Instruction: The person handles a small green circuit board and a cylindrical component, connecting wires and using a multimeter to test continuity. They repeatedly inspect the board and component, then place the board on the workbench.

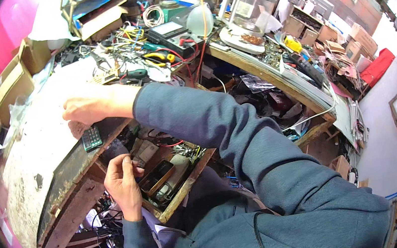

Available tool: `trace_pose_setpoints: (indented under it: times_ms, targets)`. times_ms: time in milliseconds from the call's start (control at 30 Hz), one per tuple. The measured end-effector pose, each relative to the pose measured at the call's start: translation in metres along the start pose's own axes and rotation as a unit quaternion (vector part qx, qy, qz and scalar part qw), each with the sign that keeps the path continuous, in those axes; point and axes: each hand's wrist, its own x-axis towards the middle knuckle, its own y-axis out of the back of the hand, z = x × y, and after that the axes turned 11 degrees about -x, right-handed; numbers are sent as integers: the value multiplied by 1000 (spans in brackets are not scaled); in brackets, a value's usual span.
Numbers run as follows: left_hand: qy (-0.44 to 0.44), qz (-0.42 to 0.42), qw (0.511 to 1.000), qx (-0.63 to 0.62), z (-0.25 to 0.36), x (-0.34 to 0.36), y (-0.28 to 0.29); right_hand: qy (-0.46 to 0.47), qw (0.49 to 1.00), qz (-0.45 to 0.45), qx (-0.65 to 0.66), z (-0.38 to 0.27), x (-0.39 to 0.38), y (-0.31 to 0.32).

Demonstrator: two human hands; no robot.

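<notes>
My right hand reaches across to the worktop at the left, its fingers closed. Under its fingers shows a brown, rough-looking lump; I cannot tell whether it is a rag or a sponge. Just beside it, at the edge of the worktop, lies a dark keypad with rows of pale buttons. Nearer to me, my left hand is raised over the side of the open drawer. Its fingers are curled in towards the thumb, and anything between them is hidden.
Inside the drawer lie a dark open case and a grey handset-like piece. Yellow-handled pliers, a multimeter and tangled wires crowd the back. A white appliance with a clear jug stands on the right bench. Cardboard boxes stand far left.
</notes>
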Motion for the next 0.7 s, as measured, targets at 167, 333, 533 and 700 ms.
trace_pose_setpoints:
  times_ms: [167, 333, 533, 700]
  targets:
    - [-11, 5, 1000, 22, -3, -3, -3, 9, 995, -52, -89, -2, -2, -4]
    - [-25, 8, 999, 28, -2, -5, 0, 19, 995, -66, -70, -5, -2, 19]
    - [-17, 8, 1000, 23, -1, -5, 0, 18, 991, -69, -110, -4, -6, 14]
    - [-18, 7, 999, 30, -1, -4, -3, 28, 985, -95, -138, -6, -14, 15]
